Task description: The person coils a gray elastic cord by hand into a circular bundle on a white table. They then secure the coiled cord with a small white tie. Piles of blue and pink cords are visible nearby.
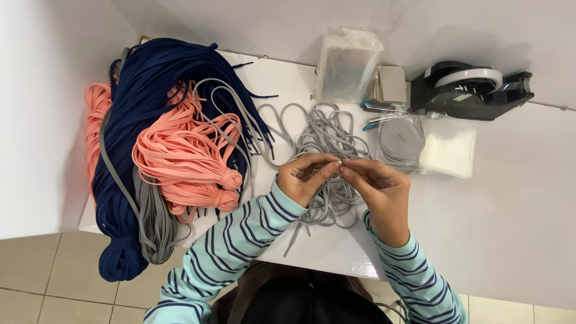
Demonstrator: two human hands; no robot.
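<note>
My left hand (306,177) and my right hand (378,189) meet over a loose tangle of grey shoelaces (327,135) on the white table (510,198). Both hands pinch the same grey lace between thumb and fingertips, and its tip shows where the fingers touch. More of the lace hangs below my hands toward the table's front edge. Both sleeves are light blue with dark stripes.
A big heap of navy laces (150,90), salmon-pink lace bundles (180,159) and a grey bundle (153,225) fills the left side. A coiled grey lace in a clear bag (402,141), a stack of clear bags (348,66) and a black tape dispenser (468,90) lie at the back.
</note>
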